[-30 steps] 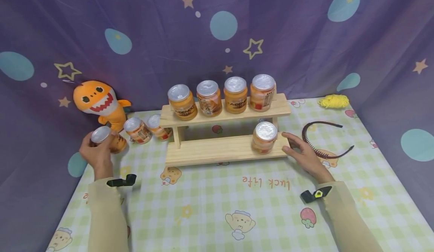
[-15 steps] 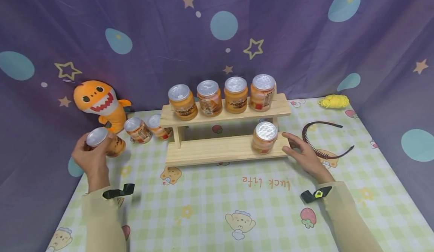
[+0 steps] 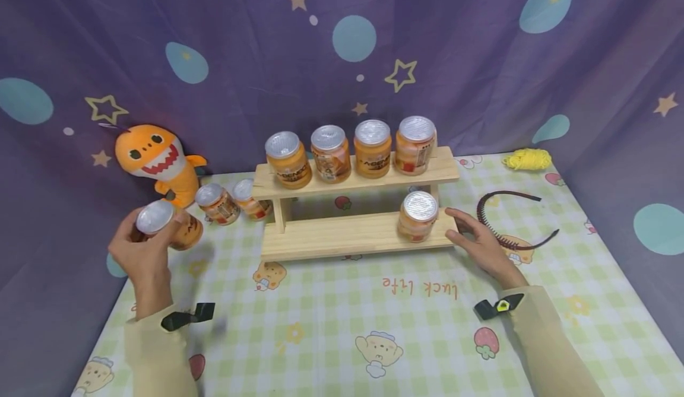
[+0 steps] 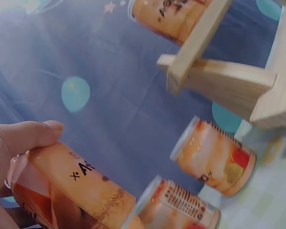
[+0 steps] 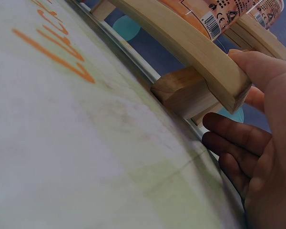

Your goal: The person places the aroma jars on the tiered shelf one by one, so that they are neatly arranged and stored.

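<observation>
At the far left, my left hand (image 3: 140, 253) grips an orange-labelled jar (image 3: 188, 231) with a silver lid, thumb and fingers around its lid end. In the left wrist view this jar (image 4: 81, 186) is tilted, and my thumb (image 4: 35, 136) lies along it. My right hand (image 3: 483, 251) holds the right end of a two-tier wooden shelf (image 3: 331, 238), thumb at the board's edge (image 5: 219, 71) and the other fingers bent below it. One jar (image 3: 417, 222) stands on the lower tier near that hand. Several matching jars (image 3: 372, 151) line the upper tier.
Two more jars, one (image 3: 218, 206) beside the other (image 3: 251, 200), stand left of the shelf. An orange shark plush (image 3: 160, 159) leans at the back left. On the right lie a dark headband (image 3: 483, 216) and a yellow yarn bundle (image 3: 528, 159). A purple curtain (image 3: 240, 59) hangs behind.
My left hand has drawn back slightly toward the front left with its jar, which now sits a little lower in view. The right hand has stayed at the shelf's end.
</observation>
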`<state>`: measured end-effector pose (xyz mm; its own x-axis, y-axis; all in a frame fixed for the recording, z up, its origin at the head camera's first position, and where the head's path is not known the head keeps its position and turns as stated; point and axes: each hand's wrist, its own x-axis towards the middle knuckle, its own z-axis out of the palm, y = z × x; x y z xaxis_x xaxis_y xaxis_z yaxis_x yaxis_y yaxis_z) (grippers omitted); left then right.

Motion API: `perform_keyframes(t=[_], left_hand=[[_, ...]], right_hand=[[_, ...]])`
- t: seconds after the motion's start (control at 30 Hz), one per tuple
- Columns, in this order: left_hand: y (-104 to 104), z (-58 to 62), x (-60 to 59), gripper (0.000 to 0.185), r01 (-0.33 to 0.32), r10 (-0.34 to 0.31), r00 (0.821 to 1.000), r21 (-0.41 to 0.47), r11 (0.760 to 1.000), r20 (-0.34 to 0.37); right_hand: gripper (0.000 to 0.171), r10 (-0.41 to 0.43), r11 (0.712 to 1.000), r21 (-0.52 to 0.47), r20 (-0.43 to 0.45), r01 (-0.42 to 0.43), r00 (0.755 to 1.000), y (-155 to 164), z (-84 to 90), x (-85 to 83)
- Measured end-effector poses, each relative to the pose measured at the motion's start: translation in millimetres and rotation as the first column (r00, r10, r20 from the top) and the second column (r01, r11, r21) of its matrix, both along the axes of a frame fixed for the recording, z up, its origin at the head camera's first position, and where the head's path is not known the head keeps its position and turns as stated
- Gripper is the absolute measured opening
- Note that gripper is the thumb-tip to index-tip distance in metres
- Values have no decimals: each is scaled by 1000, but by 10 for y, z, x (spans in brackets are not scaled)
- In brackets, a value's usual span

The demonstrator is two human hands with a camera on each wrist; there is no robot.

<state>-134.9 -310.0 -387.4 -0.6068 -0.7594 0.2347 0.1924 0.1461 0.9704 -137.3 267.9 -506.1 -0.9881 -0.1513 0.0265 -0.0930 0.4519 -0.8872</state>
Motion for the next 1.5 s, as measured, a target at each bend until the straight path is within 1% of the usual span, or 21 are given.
perform_keyframes(t=[0.13,0.23,0.37,0.53,0.67,0.8,0.9,1.07,1.17,1.3,1.37,1.5], left_hand=[[116,94,84,55,53,-53,997,-15,998,-51],[200,159,141,55,105,-106,990,-14,994,-92],[308,224,204,56,175,-175,976,-15,984,-131],[439,271,265,57,217,-220,969,-36,975,-113],[533,298,307,58,237,-241,966,-56,970,-93],[620,303,341,58,285,-290,953,-62,956,-84],[687,301,367,58,307,-311,948,-61,950,-69],[789,312,398,59,313,-316,949,-107,944,-14],[848,322,413,60,324,-326,945,-136,936,10],[922,333,437,61,345,-346,938,-150,926,25],[956,334,449,62,348,-345,937,-182,920,47],[1029,338,463,62,377,-374,926,-214,901,55]], right_hand=[[53,-2,1000,-8,-2,2,1000,-2,8,1],[53,-4,1000,-7,-8,4,1000,0,12,-3],[53,-8,1000,7,-14,8,1000,10,-3,-14],[54,-11,1000,21,-19,11,1000,18,-26,-25],[55,-8,1000,18,-15,8,1000,12,-33,-32],[55,-9,1000,21,-11,9,1000,15,-34,-36],[55,-9,1000,25,-10,9,1000,20,-37,-41],[53,-4,1000,24,-21,5,1000,28,-46,-34],[54,-3,1000,20,-20,3,1000,27,-48,-28],[55,-5,1000,20,-15,6,1000,22,-48,-22],[55,-2,1000,26,-19,3,1000,22,-49,-21],[54,-3,1000,31,-31,4,1000,30,-54,-21]])
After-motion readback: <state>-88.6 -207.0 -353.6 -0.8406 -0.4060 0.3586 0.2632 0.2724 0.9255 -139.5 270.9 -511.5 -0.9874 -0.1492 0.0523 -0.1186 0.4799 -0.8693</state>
